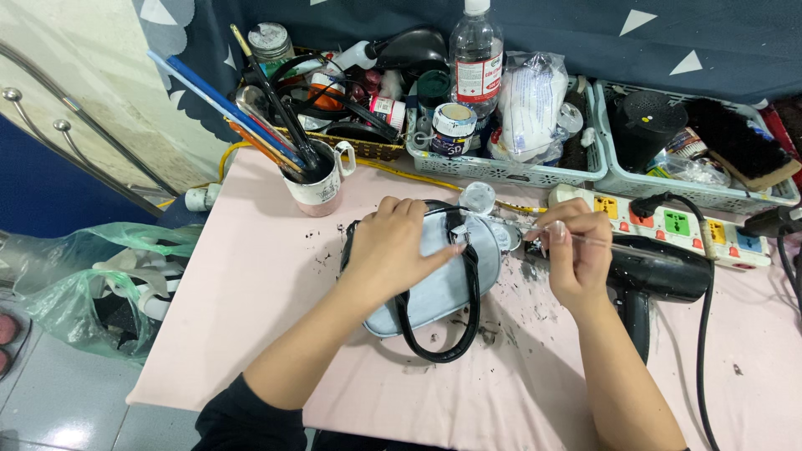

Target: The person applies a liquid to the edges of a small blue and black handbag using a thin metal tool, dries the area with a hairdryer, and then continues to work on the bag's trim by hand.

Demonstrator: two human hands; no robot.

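Centre of the frame: a small pale blue handbag (434,288) with black handles is pressed flat onto the pink table (251,284) by the left hand (393,246), palm spread over it, not clenched. Just right of it, a thin brush (576,240) is pinched in the right hand (572,250). A black hair dryer (660,280) lies at right; a brush-filled mug (317,188) stands at upper left.
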